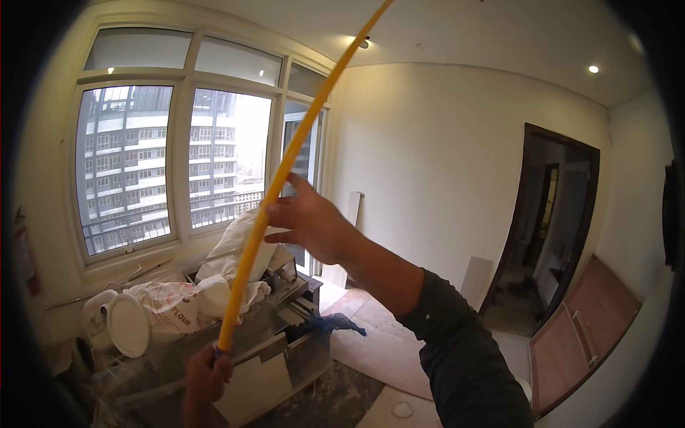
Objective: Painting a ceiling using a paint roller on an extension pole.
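A long, narrow yellow strip (291, 153), resembling a tape measure blade, slants up from low on the left toward the ceiling and runs out of the top of the view. Its lower end is closed in my left hand (207, 378), where a small dark bluish part shows; whether a case is inside that hand cannot be seen. Higher up, my right hand (314, 225) reaches across from the right in a dark sleeve. Its bent fingers grip the strip's edge near mid-length, with the index finger straighter and higher.
Below the windows (128, 171), a cluttered cabinet (250, 385) carries white sacks (164, 307) and a round white lid (129, 326). Blue plastic (335, 324) hangs off its side. A board (378, 342) lies on the floor. A brown panel (585, 328) leans right of the doorway (542, 235).
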Motion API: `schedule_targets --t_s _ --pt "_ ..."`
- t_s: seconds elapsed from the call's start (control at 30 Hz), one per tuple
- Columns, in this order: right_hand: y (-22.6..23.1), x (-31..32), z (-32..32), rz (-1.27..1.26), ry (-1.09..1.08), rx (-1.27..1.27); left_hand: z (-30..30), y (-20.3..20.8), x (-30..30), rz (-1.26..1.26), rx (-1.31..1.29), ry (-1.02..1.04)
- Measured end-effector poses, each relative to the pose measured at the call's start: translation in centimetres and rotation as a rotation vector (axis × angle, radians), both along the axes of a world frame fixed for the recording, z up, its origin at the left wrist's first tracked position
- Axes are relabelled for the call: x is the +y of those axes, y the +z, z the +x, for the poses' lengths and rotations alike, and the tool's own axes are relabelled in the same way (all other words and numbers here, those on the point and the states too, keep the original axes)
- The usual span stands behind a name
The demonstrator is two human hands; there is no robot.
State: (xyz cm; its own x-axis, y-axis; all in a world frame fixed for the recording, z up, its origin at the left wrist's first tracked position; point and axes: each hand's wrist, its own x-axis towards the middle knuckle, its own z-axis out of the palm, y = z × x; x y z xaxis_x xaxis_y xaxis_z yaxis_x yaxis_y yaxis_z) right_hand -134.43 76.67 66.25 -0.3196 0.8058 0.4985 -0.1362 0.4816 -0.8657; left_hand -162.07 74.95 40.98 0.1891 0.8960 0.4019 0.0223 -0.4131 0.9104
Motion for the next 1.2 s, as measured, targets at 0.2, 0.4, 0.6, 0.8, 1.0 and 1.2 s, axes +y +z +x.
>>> schedule_targets --t_s 0.2,0.4,0.6,0.8,1.0,1.2 --pt "-3.9 2.3 8.9 -0.067 -0.257 0.217 -5.1 -14.7 -2.0 -0.169 0.279 -0.21" --pt "-16.4 0.4 23.6 -0.191 -0.776 0.494 -8.4 -22.9 -6.2 -0.236 0.487 -0.101" --pt "-37.3 -8.7 30.8 -0.492 -1.02 0.783 -7.4 -16.6 -6.7 -0.166 0.95 -0.112" --pt "-53.2 -18.9 34.7 -0.641 -1.112 1.029 0.4 -9.8 -3.3 0.172 1.094 -0.199" --pt "-58.8 -26.5 39.3 -0.858 -1.156 1.235 13.4 -1.8 -2.6 0.228 1.473 -0.321" --pt "-62.7 -33.1 48.4 -0.925 -1.158 1.37 31.0 3.3 -5.6 0.377 1.525 -0.401"
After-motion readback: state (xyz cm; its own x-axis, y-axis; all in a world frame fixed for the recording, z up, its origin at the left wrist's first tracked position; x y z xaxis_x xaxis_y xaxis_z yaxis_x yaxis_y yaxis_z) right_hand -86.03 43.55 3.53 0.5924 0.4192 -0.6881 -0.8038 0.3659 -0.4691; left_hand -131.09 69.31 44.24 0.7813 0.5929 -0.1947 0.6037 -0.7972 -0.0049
